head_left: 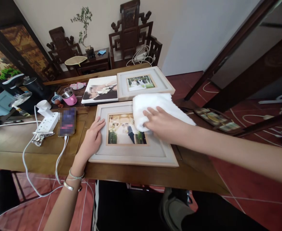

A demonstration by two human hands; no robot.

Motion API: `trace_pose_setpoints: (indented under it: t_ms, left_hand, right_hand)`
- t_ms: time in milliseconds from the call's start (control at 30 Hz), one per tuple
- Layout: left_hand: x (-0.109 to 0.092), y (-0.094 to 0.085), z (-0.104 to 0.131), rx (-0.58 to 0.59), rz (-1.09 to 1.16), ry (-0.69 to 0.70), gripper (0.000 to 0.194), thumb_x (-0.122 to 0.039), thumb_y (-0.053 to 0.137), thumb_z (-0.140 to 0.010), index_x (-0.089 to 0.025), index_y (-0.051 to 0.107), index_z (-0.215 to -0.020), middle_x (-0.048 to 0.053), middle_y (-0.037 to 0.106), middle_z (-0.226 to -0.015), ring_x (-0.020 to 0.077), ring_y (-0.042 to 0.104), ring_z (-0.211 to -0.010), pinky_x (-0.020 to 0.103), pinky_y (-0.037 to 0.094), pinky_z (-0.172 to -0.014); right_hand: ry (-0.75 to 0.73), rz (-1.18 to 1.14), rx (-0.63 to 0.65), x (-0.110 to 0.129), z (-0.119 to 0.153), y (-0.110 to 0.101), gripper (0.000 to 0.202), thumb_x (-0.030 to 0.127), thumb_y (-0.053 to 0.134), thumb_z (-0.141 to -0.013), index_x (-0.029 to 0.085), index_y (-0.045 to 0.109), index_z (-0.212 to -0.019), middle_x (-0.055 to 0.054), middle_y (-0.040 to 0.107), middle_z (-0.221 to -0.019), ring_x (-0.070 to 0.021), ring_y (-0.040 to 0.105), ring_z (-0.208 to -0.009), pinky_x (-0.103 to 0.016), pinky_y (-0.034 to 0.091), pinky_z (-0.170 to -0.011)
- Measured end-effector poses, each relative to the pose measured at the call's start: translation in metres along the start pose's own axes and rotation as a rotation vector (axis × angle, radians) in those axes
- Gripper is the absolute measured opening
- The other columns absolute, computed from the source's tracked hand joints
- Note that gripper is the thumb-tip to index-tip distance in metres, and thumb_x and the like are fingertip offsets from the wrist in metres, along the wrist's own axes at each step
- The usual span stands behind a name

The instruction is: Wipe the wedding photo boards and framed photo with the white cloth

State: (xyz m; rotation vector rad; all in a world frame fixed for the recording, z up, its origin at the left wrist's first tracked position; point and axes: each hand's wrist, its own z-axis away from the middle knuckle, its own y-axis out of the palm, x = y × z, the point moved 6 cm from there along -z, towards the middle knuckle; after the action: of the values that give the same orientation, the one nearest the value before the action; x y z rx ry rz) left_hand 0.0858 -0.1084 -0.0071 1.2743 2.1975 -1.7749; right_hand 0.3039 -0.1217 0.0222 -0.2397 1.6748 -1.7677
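Observation:
A light wooden picture frame (136, 160) with a wedding photo lies flat on the table in front of me. My left hand (92, 136) grips its left edge, fingertips over the border. On its upper right part, my right hand (158, 123) presses a folded white towel (152, 102), fingers bent into the fluffy cloth. The towel hides the frame's upper right corner and some of the photo. Behind it lie a second framed wedding photo (141, 82) and, to its left, a white-edged photo panel (101, 89).
Left on the table (88, 171) are a power strip (47, 123), a phone (67, 122) with a white cable, a pink mug (69, 98) and a black kettle (33, 86). Carved chairs (131, 29) stand behind. A photo-covered panel (215, 118) sits at right.

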Motion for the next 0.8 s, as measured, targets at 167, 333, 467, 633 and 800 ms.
trace_pose_setpoints:
  t_ms: [167, 333, 467, 633, 800]
  left_hand:
    - [0.0, 0.0, 0.0, 0.009, -0.001, -0.003, 0.048, -0.004, 0.038, -0.084, -0.014, 0.058, -0.126, 0.011, 0.055, -0.137, 0.0243, 0.034, -0.139, 0.05, 0.03, -0.115]
    - [0.0, 0.001, 0.001, 0.046, 0.008, 0.032, 0.051, -0.003, 0.038, -0.084, -0.016, 0.054, -0.131, 0.01, 0.052, -0.14, 0.0238, 0.031, -0.141, 0.051, 0.027, -0.116]
    - [0.002, 0.001, 0.001, 0.076, 0.018, 0.045, 0.053, -0.004, 0.037, -0.084, -0.016, 0.052, -0.133, 0.01, 0.05, -0.142, 0.0233, 0.029, -0.142, 0.051, 0.025, -0.116]
    - [0.002, 0.0, 0.002, 0.065, 0.017, 0.055, 0.051, -0.004, 0.036, -0.085, -0.015, 0.053, -0.132, 0.011, 0.051, -0.141, 0.0235, 0.03, -0.141, 0.051, 0.025, -0.116]
    - [0.0, 0.0, 0.001, 0.042, 0.012, 0.023, 0.049, -0.005, 0.037, -0.085, -0.016, 0.055, -0.13, 0.011, 0.052, -0.139, 0.0235, 0.031, -0.141, 0.051, 0.026, -0.116]
  right_hand:
    - [-0.068, -0.158, 0.116, 0.044, 0.039, -0.014, 0.024, 0.006, 0.062, -0.061, 0.021, 0.069, -0.079, -0.013, 0.067, -0.094, -0.0296, 0.059, -0.088, -0.04, 0.045, -0.074]
    - [-0.061, -0.358, 0.025, 0.054, 0.056, -0.009, 0.017, 0.009, 0.059, -0.061, 0.022, 0.066, -0.07, -0.009, 0.065, -0.081, -0.0248, 0.057, -0.072, -0.036, 0.042, -0.065]
    - [0.004, -0.306, -0.042, 0.021, 0.032, -0.007, 0.026, 0.002, 0.049, -0.07, 0.016, 0.068, -0.081, -0.014, 0.066, -0.094, -0.0299, 0.059, -0.089, -0.039, 0.043, -0.073]
    - [0.027, -0.099, -0.06, -0.02, -0.01, 0.006, 0.037, -0.003, 0.049, -0.072, 0.006, 0.068, -0.102, -0.026, 0.052, -0.131, -0.039, 0.044, -0.125, -0.047, 0.039, -0.092]
    - [0.035, -0.041, -0.028, -0.017, -0.01, 0.005, 0.037, -0.003, 0.049, -0.073, 0.007, 0.069, -0.102, -0.027, 0.052, -0.13, -0.0408, 0.042, -0.126, -0.052, 0.04, -0.092]
